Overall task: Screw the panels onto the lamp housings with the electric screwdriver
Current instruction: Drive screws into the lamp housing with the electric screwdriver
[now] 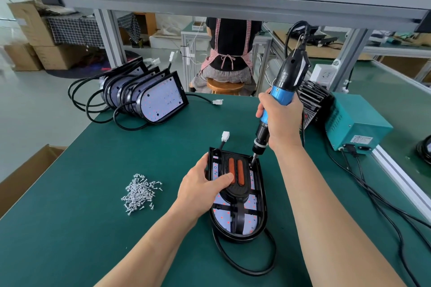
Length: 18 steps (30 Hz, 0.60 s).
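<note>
The housing (262, 207) lies flat on the green tabletop (93, 228) under the left hand (203, 185), whose fingers curl round its left edge while the thumb presses the black panel (233, 192). A heap of screws (140, 191) lies left of that hand. Just beyond it, the right hand (279, 119) grips the blue screwdriver (283, 81), bit down at the panel's far right corner. Farther left leans a row of housings (161, 98); right of the right hand sits a teal box (354, 121).
</note>
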Tool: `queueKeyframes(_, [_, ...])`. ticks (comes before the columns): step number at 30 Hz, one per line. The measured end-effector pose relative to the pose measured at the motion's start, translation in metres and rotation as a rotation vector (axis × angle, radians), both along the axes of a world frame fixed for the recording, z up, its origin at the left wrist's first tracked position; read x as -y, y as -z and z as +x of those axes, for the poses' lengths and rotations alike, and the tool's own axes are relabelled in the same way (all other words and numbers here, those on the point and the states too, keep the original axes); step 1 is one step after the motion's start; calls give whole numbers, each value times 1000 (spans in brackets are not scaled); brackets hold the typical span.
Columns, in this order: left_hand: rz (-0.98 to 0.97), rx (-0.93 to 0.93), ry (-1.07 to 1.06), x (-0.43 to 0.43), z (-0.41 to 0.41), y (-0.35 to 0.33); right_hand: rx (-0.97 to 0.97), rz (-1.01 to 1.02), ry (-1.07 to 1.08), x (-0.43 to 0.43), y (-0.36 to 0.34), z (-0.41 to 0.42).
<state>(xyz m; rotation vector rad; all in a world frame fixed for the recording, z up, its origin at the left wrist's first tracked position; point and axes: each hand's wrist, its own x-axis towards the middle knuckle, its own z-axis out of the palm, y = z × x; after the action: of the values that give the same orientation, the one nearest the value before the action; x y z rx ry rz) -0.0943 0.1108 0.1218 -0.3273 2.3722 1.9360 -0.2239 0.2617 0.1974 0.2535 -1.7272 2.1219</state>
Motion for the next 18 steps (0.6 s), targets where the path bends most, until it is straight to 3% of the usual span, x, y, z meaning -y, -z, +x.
queueKeyframes(6, [2,-4,-9,0,1,-3,-11,-61,-236,-18,0,7])
queueKeyframes(18, [-28,9,26,1,2,-7,-84,-121,-314,-36,-9,23])
